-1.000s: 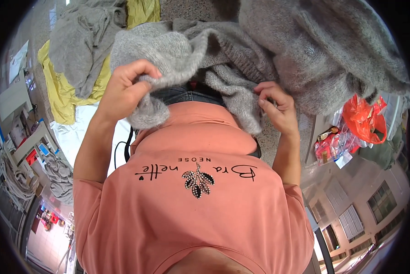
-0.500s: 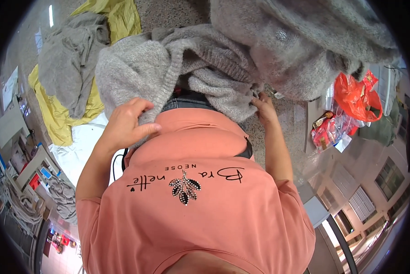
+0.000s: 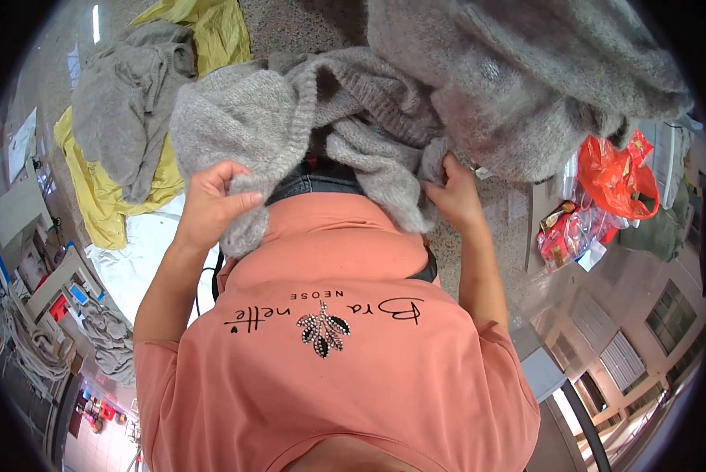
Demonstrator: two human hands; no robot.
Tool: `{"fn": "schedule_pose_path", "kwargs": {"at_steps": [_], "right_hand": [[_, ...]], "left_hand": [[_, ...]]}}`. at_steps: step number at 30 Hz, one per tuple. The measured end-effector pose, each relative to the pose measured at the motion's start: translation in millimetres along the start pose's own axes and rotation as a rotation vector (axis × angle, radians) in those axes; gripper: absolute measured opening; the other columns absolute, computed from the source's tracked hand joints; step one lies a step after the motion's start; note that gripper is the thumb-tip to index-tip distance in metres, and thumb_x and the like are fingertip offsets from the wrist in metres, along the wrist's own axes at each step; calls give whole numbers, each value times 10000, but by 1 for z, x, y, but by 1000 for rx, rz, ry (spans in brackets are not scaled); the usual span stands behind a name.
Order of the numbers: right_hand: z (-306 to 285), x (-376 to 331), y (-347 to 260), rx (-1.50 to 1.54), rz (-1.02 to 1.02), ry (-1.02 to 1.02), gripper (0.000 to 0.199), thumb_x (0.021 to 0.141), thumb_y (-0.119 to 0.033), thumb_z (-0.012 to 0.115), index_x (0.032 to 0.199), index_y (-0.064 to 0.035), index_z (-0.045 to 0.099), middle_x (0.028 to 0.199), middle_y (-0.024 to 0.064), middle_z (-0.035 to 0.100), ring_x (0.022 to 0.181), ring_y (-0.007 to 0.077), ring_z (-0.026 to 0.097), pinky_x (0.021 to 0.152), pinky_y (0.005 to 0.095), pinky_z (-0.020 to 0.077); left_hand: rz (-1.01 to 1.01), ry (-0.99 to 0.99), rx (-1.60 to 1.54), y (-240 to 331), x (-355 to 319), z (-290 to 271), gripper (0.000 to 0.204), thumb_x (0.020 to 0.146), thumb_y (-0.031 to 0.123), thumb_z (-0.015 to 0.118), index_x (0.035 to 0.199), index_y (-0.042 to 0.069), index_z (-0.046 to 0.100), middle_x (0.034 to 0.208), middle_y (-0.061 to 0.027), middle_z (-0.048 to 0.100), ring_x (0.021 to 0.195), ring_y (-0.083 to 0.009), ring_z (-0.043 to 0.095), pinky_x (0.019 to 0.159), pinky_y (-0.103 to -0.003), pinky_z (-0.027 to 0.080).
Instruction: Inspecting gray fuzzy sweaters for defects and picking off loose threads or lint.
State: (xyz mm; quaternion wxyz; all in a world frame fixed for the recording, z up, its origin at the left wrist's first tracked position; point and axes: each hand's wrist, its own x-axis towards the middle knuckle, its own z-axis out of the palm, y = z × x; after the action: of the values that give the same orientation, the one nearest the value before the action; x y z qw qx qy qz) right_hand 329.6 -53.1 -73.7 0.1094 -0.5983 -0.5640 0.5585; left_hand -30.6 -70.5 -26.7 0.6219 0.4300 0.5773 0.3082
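Just above the salmon-coloured shirt (image 3: 337, 354), the left hand (image 3: 211, 206) closes its fingers and thumb on a fold of the grey knitted sweater (image 3: 321, 134), wrist bent, forearm rising from the shirt's left edge. The right hand (image 3: 457, 197) pinches the sweater's other edge, forearm straight up from the shirt's right side. The sweater hangs bunched between both hands, beyond the shirt. Farther off, left of the sweater, another grey garment (image 3: 121, 102) lies on yellow cloth (image 3: 105, 204).

The fingertips of the right hand (image 3: 455, 197) vanish under the fuzzy grey knitted sweater (image 3: 329, 118). The big heap of grey knitwear (image 3: 526, 79) is cut off at the top edge.
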Motion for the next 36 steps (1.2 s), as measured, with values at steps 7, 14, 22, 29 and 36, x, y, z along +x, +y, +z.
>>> {"fn": "schedule_pose_path", "kwargs": {"at_steps": [7, 14, 22, 29, 36], "right_hand": [[20, 8, 8, -779, -537, 843, 517, 662, -10, 530, 1170, -25, 433, 1045, 228, 518, 899, 398, 533, 792, 421, 430], [10, 20, 15, -526, -185, 662, 380, 716, 4, 523, 1093, -17, 561, 978, 200, 598, 908, 291, 577, 807, 337, 440], [-12, -14, 15, 366, 111, 446, 251, 736, -53, 577, 974, 19, 615, 961, 134, 624, 842, 229, 610, 764, 339, 471], [1, -34, -43, 1392, -340, 274, 193, 673, -51, 533, 854, 11, 561, 799, 137, 608, 658, 227, 587, 621, 359, 486], [-8, -35, -73, -1064, -285, 85, 448, 625, -47, 669, 1043, -18, 509, 963, 153, 559, 835, 339, 550, 696, 361, 459]], "left_hand": [[-231, -130, -417, -8, -17, -9, 191, 675, -87, 574, 856, -30, 596, 805, -45, 601, 712, -77, 548, 659, -210, 440], [-213, -176, -379, -8, -13, -7, 148, 687, -58, 590, 834, -37, 599, 809, -30, 600, 711, -68, 539, 641, -201, 427], [-183, -171, -392, -5, -7, -1, 85, 724, -16, 609, 809, -20, 613, 746, -7, 598, 676, -54, 528, 613, -193, 415], [-207, -142, -375, -6, -5, 2, 94, 724, -9, 614, 817, -16, 618, 731, 3, 595, 655, -47, 515, 604, -189, 407], [-197, -148, -289, -11, -7, 0, 126, 702, -16, 603, 828, -17, 610, 773, -6, 598, 672, -51, 522, 617, -191, 411]]}}
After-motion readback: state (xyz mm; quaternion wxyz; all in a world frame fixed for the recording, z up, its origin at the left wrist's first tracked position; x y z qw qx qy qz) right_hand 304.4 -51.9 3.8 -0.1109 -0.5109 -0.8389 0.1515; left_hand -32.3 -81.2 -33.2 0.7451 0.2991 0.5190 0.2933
